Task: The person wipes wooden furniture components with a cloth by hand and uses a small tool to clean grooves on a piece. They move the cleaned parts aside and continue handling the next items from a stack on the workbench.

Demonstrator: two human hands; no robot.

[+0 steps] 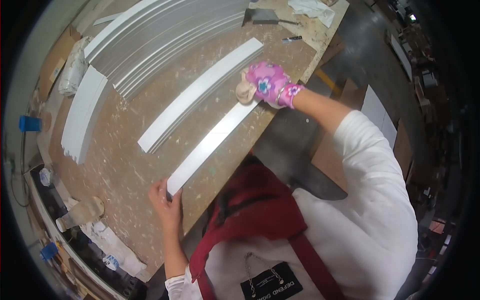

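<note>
A long white strip (pixel 212 142) lies diagonally on the worn particle-board workbench (pixel 125 150). My left hand (pixel 165 200), bare, grips the strip's near end at the bench's front edge. My right hand (pixel 270 82) wears a pink flowered glove and presses a beige rag or pad (pixel 245 90) onto the strip's far end. Just beyond lies a stack of similar white strips (pixel 200 95), parallel to the one I hold.
A big pile of grey strips (pixel 165 35) fills the bench's far side, and another white stack (pixel 82 117) lies at the left. A scraper (pixel 265 17), a marker (pixel 291 38) and a white cloth (pixel 312 9) sit at the far end. A brush (pixel 80 214) lies left of the bench.
</note>
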